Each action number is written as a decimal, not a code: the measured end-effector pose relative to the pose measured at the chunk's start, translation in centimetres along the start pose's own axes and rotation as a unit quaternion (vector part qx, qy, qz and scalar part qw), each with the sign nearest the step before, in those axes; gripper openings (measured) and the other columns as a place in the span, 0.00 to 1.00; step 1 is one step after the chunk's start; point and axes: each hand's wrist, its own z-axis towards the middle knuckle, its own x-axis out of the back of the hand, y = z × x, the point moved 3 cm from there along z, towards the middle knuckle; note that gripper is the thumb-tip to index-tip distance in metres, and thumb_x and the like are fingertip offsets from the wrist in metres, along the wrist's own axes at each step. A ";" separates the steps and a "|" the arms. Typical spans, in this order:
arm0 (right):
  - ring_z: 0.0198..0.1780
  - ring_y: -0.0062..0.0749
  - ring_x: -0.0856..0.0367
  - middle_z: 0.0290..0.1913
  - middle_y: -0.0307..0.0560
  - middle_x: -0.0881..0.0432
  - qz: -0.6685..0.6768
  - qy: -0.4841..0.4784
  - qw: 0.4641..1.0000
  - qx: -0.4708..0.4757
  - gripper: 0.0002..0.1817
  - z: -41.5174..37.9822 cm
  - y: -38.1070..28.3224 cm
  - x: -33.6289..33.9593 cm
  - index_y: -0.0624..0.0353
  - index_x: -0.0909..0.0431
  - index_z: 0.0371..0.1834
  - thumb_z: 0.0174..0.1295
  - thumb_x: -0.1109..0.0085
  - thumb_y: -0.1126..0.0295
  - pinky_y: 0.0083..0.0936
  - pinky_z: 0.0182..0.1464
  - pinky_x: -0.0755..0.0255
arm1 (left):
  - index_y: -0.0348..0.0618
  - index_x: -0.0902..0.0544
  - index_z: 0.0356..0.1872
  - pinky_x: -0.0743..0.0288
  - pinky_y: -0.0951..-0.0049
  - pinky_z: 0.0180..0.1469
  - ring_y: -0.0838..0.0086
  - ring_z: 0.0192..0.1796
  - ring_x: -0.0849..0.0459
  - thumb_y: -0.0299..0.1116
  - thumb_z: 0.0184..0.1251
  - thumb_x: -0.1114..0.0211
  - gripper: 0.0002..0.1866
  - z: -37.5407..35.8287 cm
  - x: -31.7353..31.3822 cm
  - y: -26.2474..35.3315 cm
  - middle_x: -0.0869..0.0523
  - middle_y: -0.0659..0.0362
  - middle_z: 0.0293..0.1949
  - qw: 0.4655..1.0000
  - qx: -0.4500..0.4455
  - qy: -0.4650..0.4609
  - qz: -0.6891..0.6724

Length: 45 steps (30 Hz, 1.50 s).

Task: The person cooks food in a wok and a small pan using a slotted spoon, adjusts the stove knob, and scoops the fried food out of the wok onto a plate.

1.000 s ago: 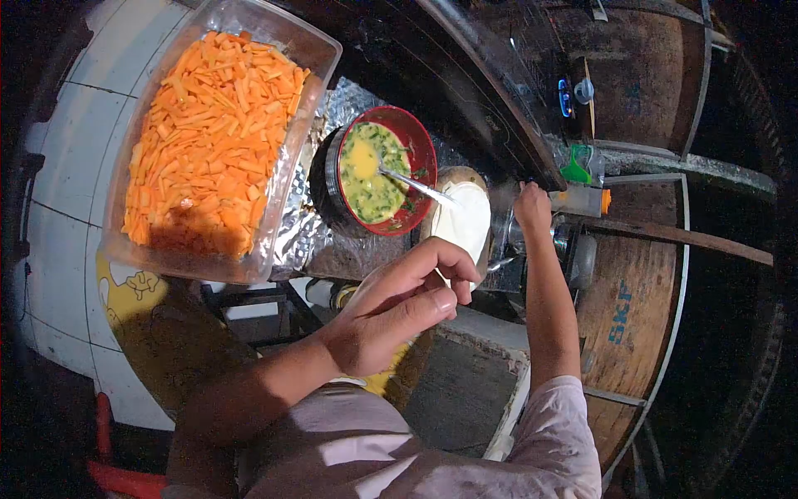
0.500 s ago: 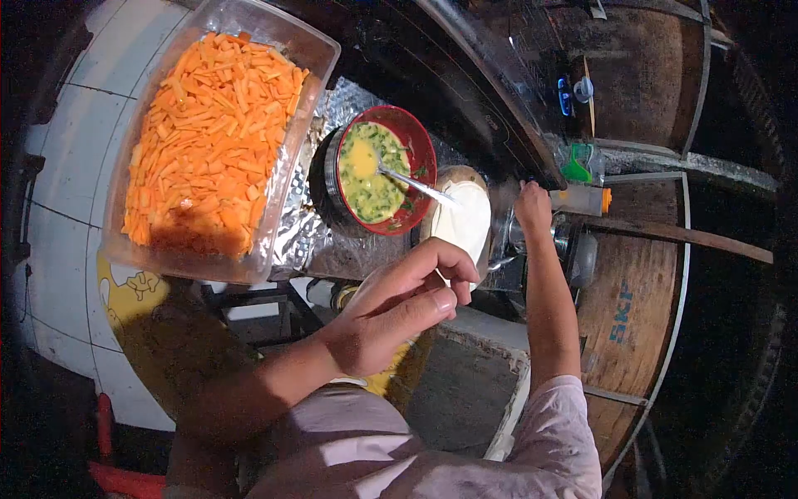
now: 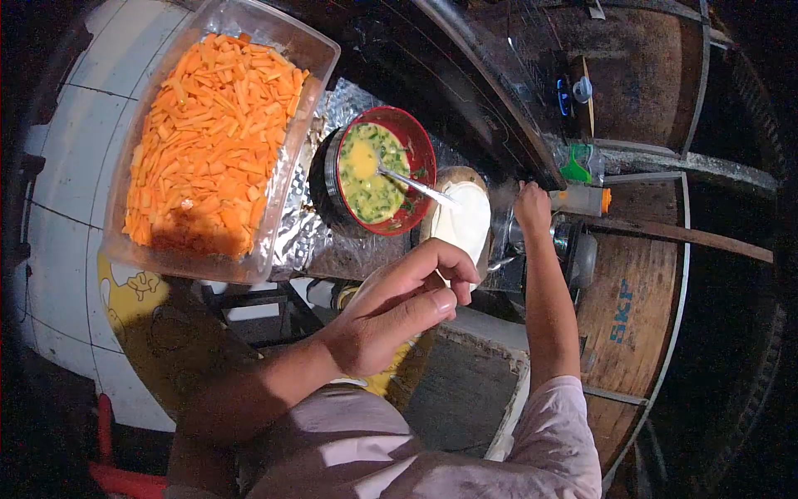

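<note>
My left hand [image 3: 397, 308] hovers in front, its fingers loosely curled and the thumb a little apart, with nothing visible in it. Beyond its fingertips lies a smooth white rounded thing [image 3: 467, 218] on a round brown base. A red bowl [image 3: 422, 158] holds a yellow liquid like beaten egg with chopped greens [image 3: 374, 195], and a metal spoon [image 3: 416, 186] rests in it. My right hand [image 3: 533, 206] reaches out on the right, closed at the lower edge of a dark panel. What its fingers grip is hidden.
A clear plastic tub [image 3: 274, 249] of cut carrot sticks [image 3: 216, 141] stands at the left. Foil [image 3: 339, 104] covers part of the surface by the bowl. Right of my right hand are an orange-capped bottle [image 3: 586, 200], a green item [image 3: 579, 164] and a wooden board [image 3: 632, 333].
My right hand has shifted very slightly at the panel's edge. My left hand, the bowl, spoon and tub look the same.
</note>
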 end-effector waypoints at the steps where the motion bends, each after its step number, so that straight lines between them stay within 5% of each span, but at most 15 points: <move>1: 0.38 0.66 0.20 0.33 0.70 0.19 0.000 0.003 1.000 -0.002 0.20 0.2 0.2 -0.3 0.68 0.25 0.31 0.71 0.56 0.60 0.52 0.42 0.26 | 0.38 0.31 0.55 0.32 0.74 0.53 0.78 0.47 0.27 0.40 0.69 0.49 0.19 0.0 0.0 0.0 0.25 0.59 0.45 1.000 -0.003 0.000 0.002; 5: 0.44 0.67 0.20 0.38 0.71 0.19 0.021 -0.020 0.999 -0.034 0.23 0.3 0.1 0.0 0.72 0.23 0.33 0.68 0.53 0.58 0.51 0.47 0.26 | 0.38 0.31 0.55 0.32 0.74 0.53 0.78 0.47 0.27 0.41 0.70 0.48 0.20 0.0 0.0 0.0 0.25 0.59 0.45 1.000 -0.003 -0.002 -0.003; 20: 0.38 0.62 0.17 0.33 0.70 0.18 -0.030 0.002 0.999 -0.028 0.20 0.0 0.3 0.2 0.67 0.21 0.27 0.62 0.44 0.56 0.50 0.43 0.23 | 0.41 0.29 0.53 0.34 0.78 0.48 0.81 0.42 0.30 0.38 0.70 0.50 0.16 0.2 -0.2 0.0 0.27 0.62 0.42 1.000 -0.024 0.001 -0.014; 24: 0.36 0.61 0.17 0.32 0.67 0.17 -0.019 -0.023 0.999 -0.033 0.18 -1.0 -1.0 2.7 0.68 0.21 0.28 0.62 0.45 0.60 0.47 0.41 0.22 | 0.40 0.29 0.53 0.34 0.76 0.51 0.79 0.44 0.28 0.38 0.71 0.52 0.16 0.2 -0.5 0.4 0.26 0.61 0.42 1.000 -0.008 0.007 0.009; 29: 0.32 0.57 0.17 0.28 0.64 0.17 0.053 0.073 0.995 -0.045 0.18 -6.6 -4.0 9.8 0.67 0.19 0.23 0.61 0.44 0.61 0.45 0.36 0.23 | 0.39 0.28 0.52 0.31 0.74 0.50 0.77 0.44 0.25 0.37 0.74 0.57 0.15 0.1 -0.7 -0.3 0.23 0.59 0.43 0.999 -0.005 0.031 0.019; 31: 0.26 0.46 0.16 0.24 0.57 0.17 0.254 0.076 0.960 -0.092 0.20 -10.9 -6.1 14.3 0.64 0.20 0.20 0.63 0.43 0.60 0.37 0.30 0.25 | 0.39 0.29 0.52 0.31 0.74 0.50 0.77 0.43 0.24 0.38 0.75 0.58 0.16 0.1 -1.0 -0.6 0.23 0.58 0.43 0.998 -0.009 0.035 0.050; 34: 0.23 0.18 0.28 0.18 0.41 0.21 0.519 -0.101 0.848 -0.035 0.20 -18.0 -6.7 13.2 0.64 0.20 0.24 0.68 0.45 0.59 0.26 0.27 0.31 | 0.37 0.29 0.51 0.31 0.73 0.49 0.74 0.42 0.22 0.36 0.76 0.59 0.15 0.0 -1.6 -1.6 0.22 0.56 0.43 0.997 -0.004 0.045 0.069; 35: 0.24 0.17 0.27 0.21 0.39 0.20 0.557 -0.197 0.805 -0.053 0.19 -20.5 -7.7 12.5 0.63 0.20 0.27 0.69 0.46 0.59 0.25 0.29 0.30 | 0.36 0.29 0.51 0.31 0.73 0.49 0.73 0.43 0.22 0.35 0.76 0.60 0.15 0.0 -1.9 -1.9 0.22 0.55 0.43 0.997 -0.006 0.042 0.071; 38: 0.27 0.20 0.21 0.25 0.39 0.18 0.657 -0.279 0.699 0.034 0.20 -26.3 -11.2 9.0 0.61 0.21 0.29 0.72 0.50 0.57 0.23 0.32 0.27 | 0.35 0.28 0.45 0.29 0.70 0.47 0.71 0.40 0.22 0.37 0.77 0.58 0.14 -0.5 -3.0 -2.7 0.23 0.53 0.41 0.991 0.018 0.076 0.113; 40: 0.27 0.23 0.24 0.23 0.40 0.20 0.617 -0.294 0.729 0.049 0.21 -29.0 -12.1 8.9 0.58 0.21 0.30 0.73 0.53 0.55 0.24 0.34 0.28 | 0.36 0.28 0.39 0.29 0.70 0.46 0.70 0.39 0.22 0.38 0.77 0.57 0.15 -1.4 -3.0 -3.9 0.23 0.53 0.38 0.985 0.028 0.071 0.155; 43: 0.32 0.27 0.21 0.38 0.44 0.17 0.721 -0.301 0.624 0.028 0.11 -32.2 -13.1 7.5 0.59 0.23 0.48 0.71 0.50 0.65 0.28 0.39 0.27 | 0.39 0.28 0.31 0.29 0.71 0.42 0.70 0.34 0.22 0.42 0.77 0.52 0.18 -3.1 -3.8 -5.3 0.23 0.56 0.30 0.965 0.065 0.124 0.220; 45: 0.33 0.27 0.21 0.40 0.44 0.17 0.735 -0.263 0.622 0.057 0.12 -33.7 -13.0 6.7 0.57 0.24 0.53 0.71 0.49 0.66 0.27 0.40 0.26 | 0.39 0.27 0.28 0.29 0.72 0.40 0.71 0.33 0.22 0.43 0.76 0.51 0.19 -4.1 -4.5 -5.7 0.22 0.55 0.28 0.944 0.106 0.148 0.274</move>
